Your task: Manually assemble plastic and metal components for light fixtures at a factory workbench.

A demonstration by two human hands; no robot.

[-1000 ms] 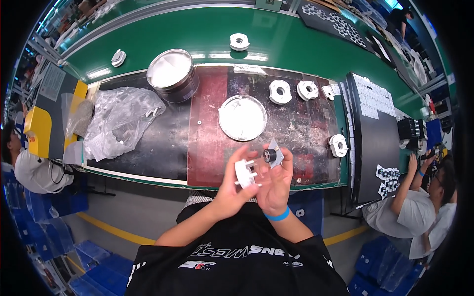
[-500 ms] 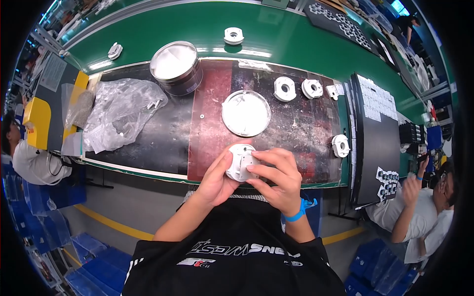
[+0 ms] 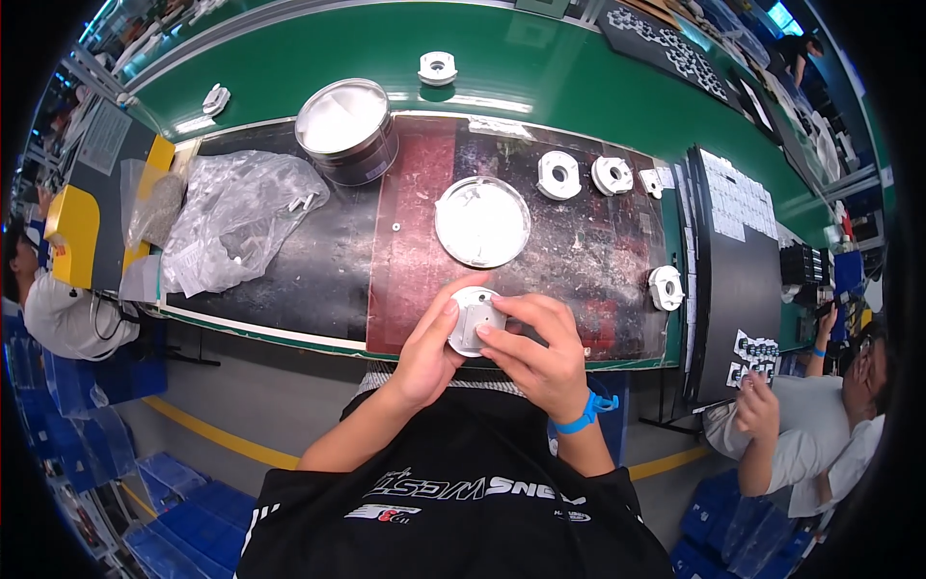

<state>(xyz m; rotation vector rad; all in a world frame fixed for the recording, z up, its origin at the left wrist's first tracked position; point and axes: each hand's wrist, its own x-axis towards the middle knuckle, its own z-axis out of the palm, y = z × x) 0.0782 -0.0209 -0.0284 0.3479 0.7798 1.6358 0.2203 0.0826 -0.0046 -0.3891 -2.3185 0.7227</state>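
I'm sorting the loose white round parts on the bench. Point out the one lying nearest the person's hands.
The white round part at the mat's right edge, lying alone just right of the right hand. The other loose ones sit farther back, by the green strip.

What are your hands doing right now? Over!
Left hand and right hand both gripping one small round white part. Held over the mat's near edge. White dish just beyond, nothing in the way.

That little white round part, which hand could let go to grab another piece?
Probably the right hand: the left hand cups the white round part from beneath, and the spare white pieces lie on the right.
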